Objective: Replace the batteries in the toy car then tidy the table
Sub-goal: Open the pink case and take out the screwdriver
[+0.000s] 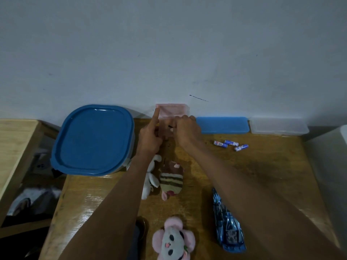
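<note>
A pink translucent box (pixel 171 110) stands against the wall at the back of the wooden table (pixel 262 175), its lid raised. My left hand (pixel 150 136) grips the box's left side with the forefinger stretched up along the lid. My right hand (pixel 187 130) is curled at the box's opening; what its fingers hold is hidden. Three blue-and-white batteries (pixel 231 144) lie loose on the table to the right. The blue toy car (pixel 228 226) lies near the front right, under my right forearm's side.
A large container with a blue lid (pixel 93 139) sits at the back left. A blue flat box (pixel 222 124) and a clear flat box (pixel 278 125) line the wall on the right. Plush toys lie mid-table (pixel 171 181) and at the front (pixel 172 239).
</note>
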`<state>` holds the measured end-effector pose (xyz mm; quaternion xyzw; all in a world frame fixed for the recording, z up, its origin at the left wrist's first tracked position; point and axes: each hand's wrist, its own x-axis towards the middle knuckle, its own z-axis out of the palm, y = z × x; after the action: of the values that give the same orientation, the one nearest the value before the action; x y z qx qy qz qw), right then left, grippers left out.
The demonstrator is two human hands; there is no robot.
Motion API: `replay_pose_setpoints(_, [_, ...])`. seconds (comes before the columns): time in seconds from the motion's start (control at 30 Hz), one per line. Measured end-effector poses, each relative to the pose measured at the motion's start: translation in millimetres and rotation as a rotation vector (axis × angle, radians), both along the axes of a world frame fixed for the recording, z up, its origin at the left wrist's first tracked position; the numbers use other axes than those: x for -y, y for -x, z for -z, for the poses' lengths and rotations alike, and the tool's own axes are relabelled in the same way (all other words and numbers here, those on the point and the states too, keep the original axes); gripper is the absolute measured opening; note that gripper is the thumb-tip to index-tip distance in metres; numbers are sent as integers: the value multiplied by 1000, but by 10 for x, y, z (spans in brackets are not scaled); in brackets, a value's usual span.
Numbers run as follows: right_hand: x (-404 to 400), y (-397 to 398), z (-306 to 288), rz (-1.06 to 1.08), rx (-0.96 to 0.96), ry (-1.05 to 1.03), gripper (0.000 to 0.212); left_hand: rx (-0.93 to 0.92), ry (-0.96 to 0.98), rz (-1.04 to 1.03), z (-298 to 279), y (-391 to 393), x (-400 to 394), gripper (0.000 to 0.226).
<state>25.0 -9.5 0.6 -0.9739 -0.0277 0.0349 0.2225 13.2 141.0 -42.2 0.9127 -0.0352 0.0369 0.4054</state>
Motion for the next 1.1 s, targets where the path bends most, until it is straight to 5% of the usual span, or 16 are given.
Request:
replay_pose_setpoints(0.1, [121,83,49,-28,193,-186,14,-3,10,7,1,-10,1,100])
replay_pose_setpoints(0.23, [160,100,43,119,280,-358,39,-66,62,-25,-66,5,31,87])
replay_pose_setpoints(0.37, [187,81,67,120,268,-312,37,-76,135,-56,-96,49,64,71])
replay_pose_setpoints(0.53, [217,198,131,84,274,-256,25,-55,41,-50,-41,19,32,79])
replay_pose_setpoints(0.73, [206,378,289,105,192,-226,23,36,-121,3,4,-19,54,44])
replay_pose_setpoints(1.1, [231,407,92,235,107,-236,23,-97,-331,13,-288,26,145,48])
